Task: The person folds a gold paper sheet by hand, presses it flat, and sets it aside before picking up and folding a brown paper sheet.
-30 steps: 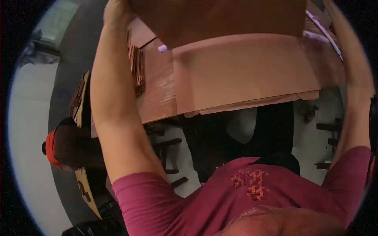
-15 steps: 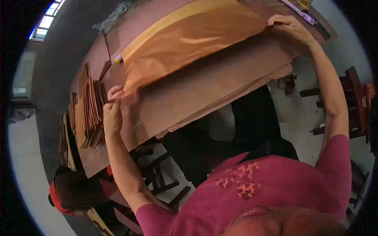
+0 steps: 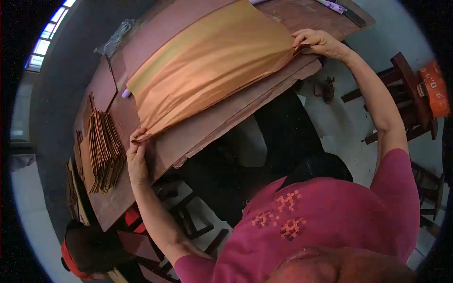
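A thin orange-brown sheet (image 3: 212,66) stretches between my two hands, smooth with a few creases. My left hand (image 3: 138,160) is closed in a pinch on its near left corner, where the edge is slightly turned up. At the near right corner, the fingers of my right hand (image 3: 323,45) grip the same sheet. Below it lies a stack of brown sheets (image 3: 198,144), uneven along the near edge. The pale purple end of a rod (image 3: 126,94) pokes out beside the sheet's far left corner; the rest of it is hidden.
Folded brown pieces (image 3: 104,158) stand bunched on the left of the table (image 3: 106,207). Crumpled clear plastic (image 3: 115,37) is at the far left edge. A dark flat strip (image 3: 355,18) lies far right. Wooden stools (image 3: 401,89) and an orange bag (image 3: 434,89) are at the right.
The sheet's near edge has come down and closer to my body, covering more of the stack. Both hands have lowered with it, and the view has shifted slightly.
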Action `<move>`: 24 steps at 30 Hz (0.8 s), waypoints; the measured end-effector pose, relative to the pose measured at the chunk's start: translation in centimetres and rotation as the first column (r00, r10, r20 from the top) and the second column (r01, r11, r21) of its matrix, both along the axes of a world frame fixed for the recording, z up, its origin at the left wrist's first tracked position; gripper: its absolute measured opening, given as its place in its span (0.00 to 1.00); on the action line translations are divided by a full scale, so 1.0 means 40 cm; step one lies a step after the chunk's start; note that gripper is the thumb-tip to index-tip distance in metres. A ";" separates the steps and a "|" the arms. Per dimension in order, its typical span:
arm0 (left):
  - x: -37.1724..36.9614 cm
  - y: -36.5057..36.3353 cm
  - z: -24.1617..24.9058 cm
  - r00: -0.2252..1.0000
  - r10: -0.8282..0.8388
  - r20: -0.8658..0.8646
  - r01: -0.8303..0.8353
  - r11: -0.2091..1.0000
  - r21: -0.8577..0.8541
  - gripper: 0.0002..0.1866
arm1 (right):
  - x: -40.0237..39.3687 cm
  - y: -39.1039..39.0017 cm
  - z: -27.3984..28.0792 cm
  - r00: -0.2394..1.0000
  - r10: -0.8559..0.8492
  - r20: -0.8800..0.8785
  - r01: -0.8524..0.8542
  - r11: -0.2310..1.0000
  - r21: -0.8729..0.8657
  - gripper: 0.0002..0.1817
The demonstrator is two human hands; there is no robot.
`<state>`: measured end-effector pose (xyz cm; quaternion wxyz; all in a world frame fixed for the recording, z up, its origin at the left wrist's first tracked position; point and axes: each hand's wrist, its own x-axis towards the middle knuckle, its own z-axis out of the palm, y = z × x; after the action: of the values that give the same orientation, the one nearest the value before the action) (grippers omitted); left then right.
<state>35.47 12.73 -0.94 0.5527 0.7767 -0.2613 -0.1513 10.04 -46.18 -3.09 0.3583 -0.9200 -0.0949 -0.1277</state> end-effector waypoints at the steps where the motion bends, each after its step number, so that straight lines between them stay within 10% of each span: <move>1: 0.003 0.002 -0.004 0.998 0.037 -0.050 -0.040 0.997 -0.067 0.16 | 0.003 0.002 -0.008 1.000 0.004 0.004 -0.004 1.000 0.000 0.07; 10: 0.039 -0.021 -0.069 0.970 0.237 -0.057 -0.241 0.965 -0.101 0.11 | 0.052 0.028 0.009 0.969 -0.197 -0.148 0.194 0.980 -0.033 0.15; 12: -0.016 -0.074 -0.051 0.840 0.540 0.046 -0.539 0.841 -0.044 0.13 | 0.064 0.039 0.005 0.952 -0.274 -0.137 0.269 0.962 -0.053 0.16; 24: 0.032 -0.046 -0.133 0.823 0.505 0.259 -0.513 0.857 -0.041 0.16 | 0.081 0.072 -0.037 0.916 -0.396 0.060 0.401 0.902 -0.162 0.15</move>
<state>36.75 10.88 -6.26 0.5217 0.8396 -0.1126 0.1011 13.29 -43.31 -4.57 0.2434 -0.9454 0.0800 -0.2015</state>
